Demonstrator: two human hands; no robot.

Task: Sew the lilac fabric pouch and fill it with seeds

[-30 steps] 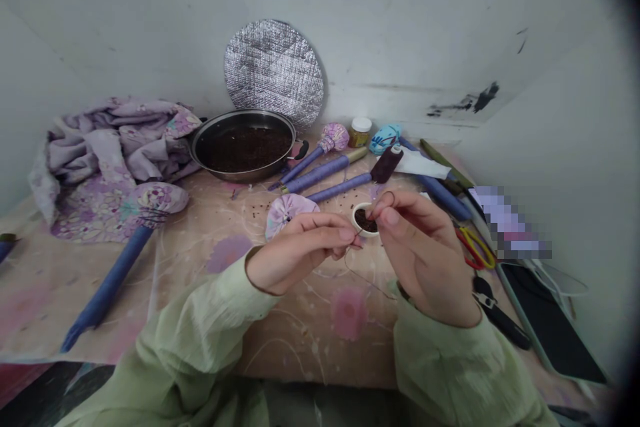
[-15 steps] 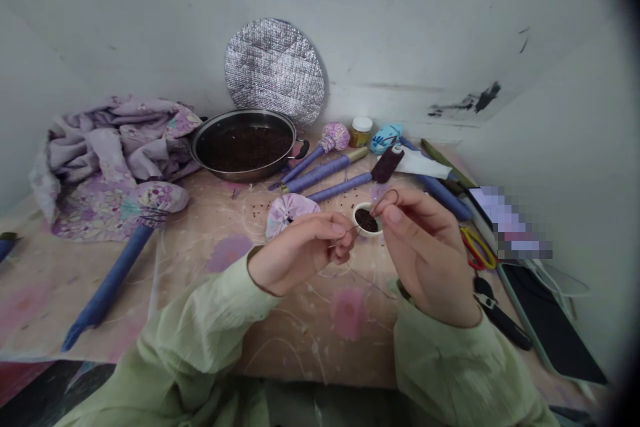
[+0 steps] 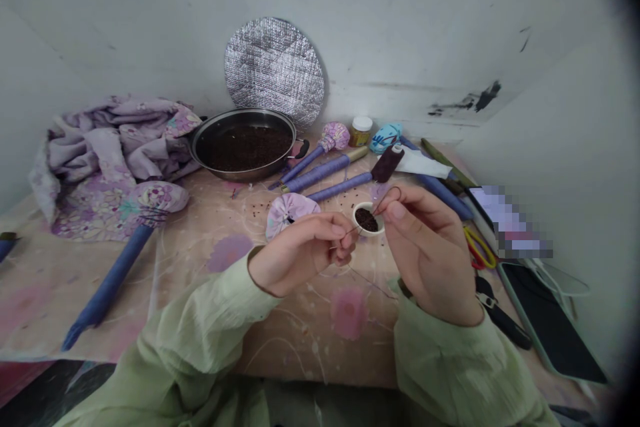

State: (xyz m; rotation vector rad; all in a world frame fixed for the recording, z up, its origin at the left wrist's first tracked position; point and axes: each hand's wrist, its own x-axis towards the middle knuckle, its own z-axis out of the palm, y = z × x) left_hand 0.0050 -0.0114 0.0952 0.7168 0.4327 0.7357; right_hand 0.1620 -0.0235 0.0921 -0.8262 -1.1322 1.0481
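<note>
Pale wall [image 3: 400, 33] behind; floral tablecloth [image 3: 295, 340] over the work surface. A round silver disc [image 3: 274, 70] leaned upright at the back, behind a dark pan [image 3: 240, 176] of brown granular matter.

Both my forearms, in light green sleeves [image 3: 200, 320], angled inward from the near edge, with the hands raised and facing each other. Left hand [image 3: 306, 245]: back of the thumb uppermost, fingers curled under, thumb and forefinger pressed narrowly together on a thin dark thread [image 3: 371, 283]. Right hand [image 3: 433, 253]: wrist bent up, held slightly higher, thumb and forefinger in a tight pinch, a small loop of the same thread standing at the fingertips. Whether a needle was in either pinch, I could not tell.

Thread position: between the two hands, in front of the small white cup [image 3: 370, 233], one length trailing below toward my right cuff. The cup held dark grains. A gathered fabric round [image 3: 287, 210] lay just beyond my left hand, partly hidden by it.
</note>
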